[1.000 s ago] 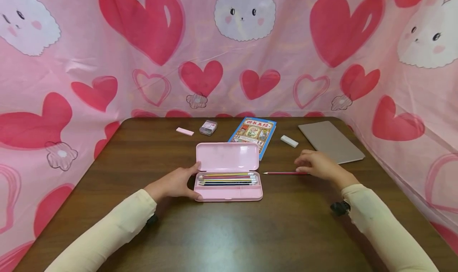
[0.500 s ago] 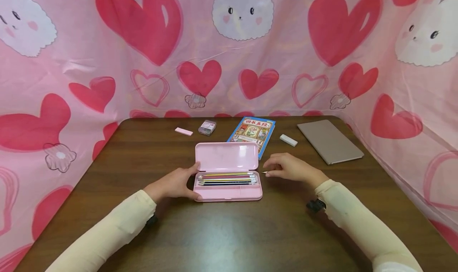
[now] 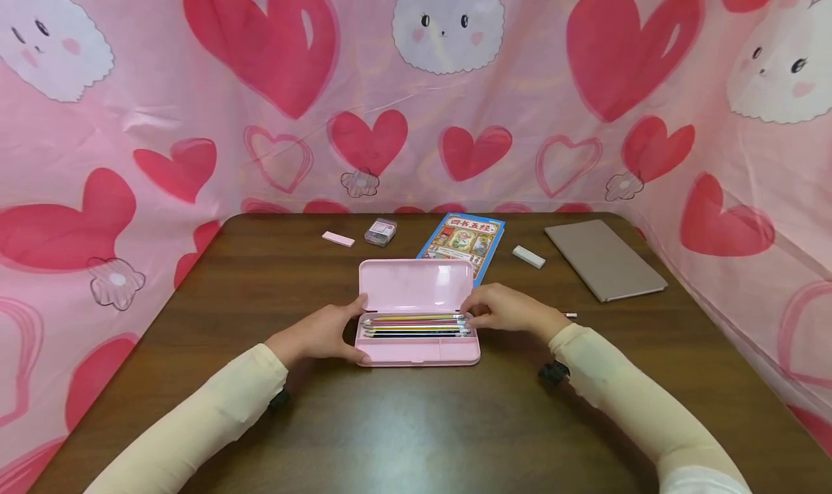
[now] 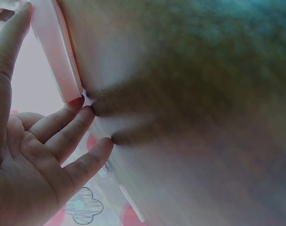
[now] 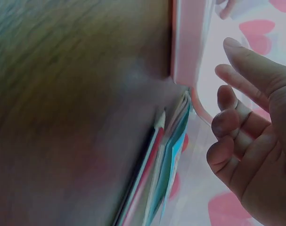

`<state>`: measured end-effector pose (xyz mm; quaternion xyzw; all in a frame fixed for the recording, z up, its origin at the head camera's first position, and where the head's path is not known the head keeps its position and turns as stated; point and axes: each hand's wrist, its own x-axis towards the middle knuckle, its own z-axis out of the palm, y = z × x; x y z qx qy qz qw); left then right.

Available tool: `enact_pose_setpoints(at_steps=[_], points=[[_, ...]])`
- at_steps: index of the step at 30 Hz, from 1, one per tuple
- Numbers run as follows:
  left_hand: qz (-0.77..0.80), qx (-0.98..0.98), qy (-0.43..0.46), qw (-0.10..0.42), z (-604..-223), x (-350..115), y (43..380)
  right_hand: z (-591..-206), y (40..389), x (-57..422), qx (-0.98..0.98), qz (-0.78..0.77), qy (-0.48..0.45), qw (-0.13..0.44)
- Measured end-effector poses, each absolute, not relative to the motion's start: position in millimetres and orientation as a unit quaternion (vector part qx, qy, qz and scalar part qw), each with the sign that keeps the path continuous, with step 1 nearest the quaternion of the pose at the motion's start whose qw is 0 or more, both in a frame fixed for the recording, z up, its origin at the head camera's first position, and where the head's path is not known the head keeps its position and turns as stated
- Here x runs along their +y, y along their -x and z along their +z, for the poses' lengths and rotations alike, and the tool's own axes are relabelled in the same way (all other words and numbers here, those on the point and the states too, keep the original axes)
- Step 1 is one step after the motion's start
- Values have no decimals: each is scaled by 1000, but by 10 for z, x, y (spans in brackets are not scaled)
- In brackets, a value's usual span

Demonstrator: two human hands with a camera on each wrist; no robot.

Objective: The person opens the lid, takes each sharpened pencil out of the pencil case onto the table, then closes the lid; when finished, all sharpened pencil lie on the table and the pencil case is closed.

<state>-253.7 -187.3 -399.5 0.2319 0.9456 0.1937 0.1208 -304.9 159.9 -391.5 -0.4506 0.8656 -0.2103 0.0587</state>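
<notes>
A pink pencil case (image 3: pixel 396 351) stands with its lid raised, several pencils (image 3: pixel 416 326) lying side by side in its rear compartment. My left hand (image 3: pixel 318 333) holds the case at its left end, thumb at the front corner and fingers toward the hinge; in the left wrist view, those fingertips reach down beside the case. At the right end, my right hand (image 3: pixel 507 310) hovers by the pencils' eraser ends with nothing in its grasp, the last fingers loosely bent. Behind that wrist a red pencil (image 5: pixel 152 150) lies on the table, mostly hidden in the head view.
Behind the case lie a blue-edged book (image 3: pixel 464 237) and a white eraser (image 3: pixel 529 256). A grey-brown notebook (image 3: pixel 604 259) is at the right rear. Further left are a small clear box (image 3: pixel 380 232) and a pink strip (image 3: pixel 338 239). Heart-patterned cloth surrounds the table.
My right hand has moved left, from over the red pencil on the table to the right end of the case. The pencil stays where it was, and the left hand keeps its place.
</notes>
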Motion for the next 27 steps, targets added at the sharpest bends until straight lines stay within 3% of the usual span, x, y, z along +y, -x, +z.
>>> enact_pose_setpoints(at_steps=[14, 27], points=[[197, 943, -236, 125, -4012, -1867, 2534, -4013, 3039, 1512, 880, -179, 432, 84], [195, 945, -230, 129, -4007, -1870, 2545, -3994, 3050, 1471, 875, -160, 454, 49]])
